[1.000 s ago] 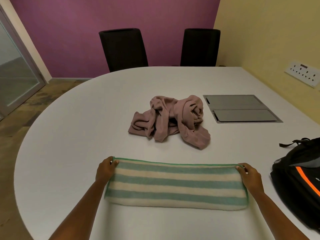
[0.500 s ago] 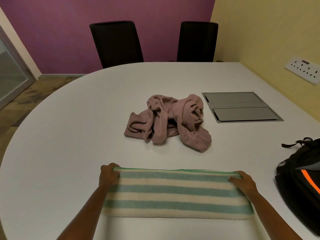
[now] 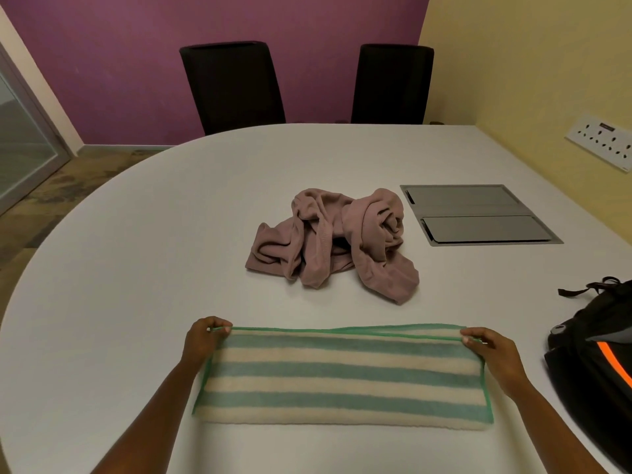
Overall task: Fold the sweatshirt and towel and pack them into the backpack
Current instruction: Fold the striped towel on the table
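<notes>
Now both hands pinch the folded towel's far corners.

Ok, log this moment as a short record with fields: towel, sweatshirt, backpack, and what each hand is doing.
towel: green-and-cream striped, folded into a long band, flat on the near side of the table
left hand: pinches the towel's far left corner
right hand: pinches the towel's far right corner
sweatshirt: pink, crumpled heap mid-table, not folded
backpack: black with orange stripe, on the table at the right, partly out of frame
other: grey hatch set in the table top; chairs beyond the far edge
</notes>
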`<state>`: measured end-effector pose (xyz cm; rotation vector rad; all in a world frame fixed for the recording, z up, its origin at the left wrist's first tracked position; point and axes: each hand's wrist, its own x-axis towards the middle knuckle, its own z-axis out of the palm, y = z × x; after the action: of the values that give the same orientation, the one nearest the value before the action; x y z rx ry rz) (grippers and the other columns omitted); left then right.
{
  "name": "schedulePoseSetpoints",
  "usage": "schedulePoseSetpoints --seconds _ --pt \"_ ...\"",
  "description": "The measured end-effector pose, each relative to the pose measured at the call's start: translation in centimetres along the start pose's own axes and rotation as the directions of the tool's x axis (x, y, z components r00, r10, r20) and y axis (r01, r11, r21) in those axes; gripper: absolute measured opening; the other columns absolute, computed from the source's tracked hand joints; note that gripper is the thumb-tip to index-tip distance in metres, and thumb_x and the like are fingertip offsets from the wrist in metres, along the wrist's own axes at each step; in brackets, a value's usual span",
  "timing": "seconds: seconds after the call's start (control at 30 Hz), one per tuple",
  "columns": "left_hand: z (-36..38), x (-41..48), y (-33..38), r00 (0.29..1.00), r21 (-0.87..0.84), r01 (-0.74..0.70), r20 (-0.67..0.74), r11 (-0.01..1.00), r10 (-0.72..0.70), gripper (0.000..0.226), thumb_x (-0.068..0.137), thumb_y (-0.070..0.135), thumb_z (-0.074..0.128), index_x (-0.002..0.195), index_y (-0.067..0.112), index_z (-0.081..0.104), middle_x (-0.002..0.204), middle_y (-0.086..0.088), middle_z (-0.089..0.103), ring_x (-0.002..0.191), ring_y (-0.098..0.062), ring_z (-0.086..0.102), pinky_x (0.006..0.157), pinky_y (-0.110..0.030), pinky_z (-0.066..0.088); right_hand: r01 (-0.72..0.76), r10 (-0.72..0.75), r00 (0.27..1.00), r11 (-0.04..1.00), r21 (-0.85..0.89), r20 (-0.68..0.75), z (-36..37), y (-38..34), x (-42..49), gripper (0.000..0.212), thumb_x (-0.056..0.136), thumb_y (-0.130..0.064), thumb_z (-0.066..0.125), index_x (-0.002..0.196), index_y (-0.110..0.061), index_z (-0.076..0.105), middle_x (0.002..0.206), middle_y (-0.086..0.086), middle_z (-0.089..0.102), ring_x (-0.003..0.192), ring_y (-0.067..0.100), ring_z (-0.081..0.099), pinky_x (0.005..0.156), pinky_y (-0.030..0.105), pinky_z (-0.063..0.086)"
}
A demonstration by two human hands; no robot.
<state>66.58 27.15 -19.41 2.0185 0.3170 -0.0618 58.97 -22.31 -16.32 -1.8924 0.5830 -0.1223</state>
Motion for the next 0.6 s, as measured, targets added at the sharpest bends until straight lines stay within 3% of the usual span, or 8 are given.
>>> schedulePoseSetpoints --seconds 0.07,0.13,0.27,0.37,0.47,0.57,0.6 --pt "0.4 0.1 0.3 0.999 0.07 0.011 -0.038 0.997 -0.008 0.008 0.082 -0.008 0.06 0.083 -0.009 0.069 0.087 -0.015 0.065 0.083 -0.026 0.056 0.075 -0.026 0.037 0.012 -0.014 1.0 0.996 -0.091 -0.025 0.1 0.4 0.3 0.02 0.081 0.001 0.064 0.078 -0.019 0.066 0.085 0.0 0.064 0.073 0.004 0.061 0.058 0.002 0.042" --pt "0.9 0.5 0.0 0.999 0.155 0.03 -0.031 0.988 -0.026 0.012 0.08 -0.009 0.06 0.073 -0.005 0.07 0.086 -0.02 0.068 0.08 -0.03 0.059 0.073 -0.026 0.038 0.001 -0.001 1.0 0.985 -0.173 -0.005 0.3 1.1 0.7 0.023 0.079 0.004 0.064 0.079 -0.019 0.066 0.081 0.002 0.062 0.08 0.022 0.06 0.06 0.004 0.044" --pt "1.1 0.6 -0.7 0.991 0.273 0.13 -0.066 0.953 -0.116 0.028 0.083 -0.001 0.057 0.06 0.014 0.06 0.086 -0.019 0.067 0.084 -0.035 0.062 0.076 -0.033 0.045 -0.016 0.018 1.0 0.959 -0.284 0.003 0.5 1.5 1.1 0.021 0.079 0.006 0.062 0.09 -0.012 0.066 0.074 0.005 0.061 0.081 0.028 0.057 0.079 0.028 0.05" --pt "1.1 0.3 -0.1 0.984 0.253 0.16 -0.119 0.954 -0.133 0.016 0.086 -0.001 0.054 0.074 0.003 0.063 0.094 -0.022 0.066 0.086 -0.034 0.058 0.075 -0.03 0.039 0.024 -0.027 1.0 0.968 -0.248 -0.011 0.5 0.8 1.1 0.016 0.082 0.006 0.059 0.087 -0.006 0.068 0.077 0.001 0.063 0.082 0.026 0.056 0.066 0.012 0.043" --pt "0.9 0.3 0.1 0.976 0.241 0.179 -0.163 0.954 -0.142 0.014 0.089 0.001 0.051 0.092 -0.007 0.062 0.103 -0.024 0.064 0.097 -0.037 0.057 0.078 -0.032 0.038 0.027 -0.037 0.998 0.988 -0.15 -0.06 0.5 0.2 1.7 0.023 0.085 0.004 0.055 0.076 -0.015 0.064 0.078 -0.001 0.063 0.082 0.027 0.056 0.062 0.008 0.046" --pt "0.7 0.2 -0.1 0.969 0.261 0.212 -0.185 0.942 -0.167 0.017 0.092 0.005 0.049 0.098 -0.007 0.059 0.108 -0.024 0.062 0.101 -0.037 0.056 0.081 -0.035 0.04 -0.028 0.014 0.994 0.991 -0.131 -0.11 1.1 -0.3 2.3 0.023 0.089 -0.002 0.05 0.075 -0.019 0.059 0.079 0.01 0.061 0.079 0.031 0.055 0.077 0.038 0.051" --pt "0.7 0.2 -0.1 0.966 0.268 0.225 -0.187 0.937 -0.179 0.018 0.092 0.007 0.048 0.098 -0.006 0.059 0.108 -0.024 0.062 0.102 -0.037 0.056 0.082 -0.036 0.04 -0.037 0.019 0.992 0.988 -0.149 -0.123 1.5 -0.5 2.3 0.02 0.09 -0.004 0.049 0.078 -0.017 0.058 0.08 0.014 0.061 0.076 0.031 0.054 0.077 0.041 0.049"
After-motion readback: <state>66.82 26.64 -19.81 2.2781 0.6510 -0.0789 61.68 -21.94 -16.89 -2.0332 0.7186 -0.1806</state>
